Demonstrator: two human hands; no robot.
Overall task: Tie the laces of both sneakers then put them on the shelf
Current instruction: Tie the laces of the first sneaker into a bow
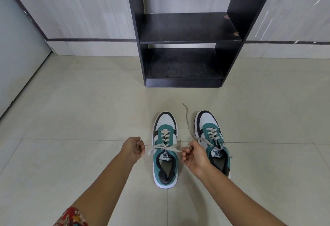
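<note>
Two green-and-white sneakers on the tiled floor, toes toward the black shelf unit, both boards bare. Left hand fisted, pinching one end of the left sneaker's lace, pulled out to the left. Left sneaker sits between the hands, lace crossed over the tongue. Right hand closed on the other lace end, just right of that shoe. Right sneaker beside it, partly behind the right wrist, its loose lace trailing on the floor, untied.
</note>
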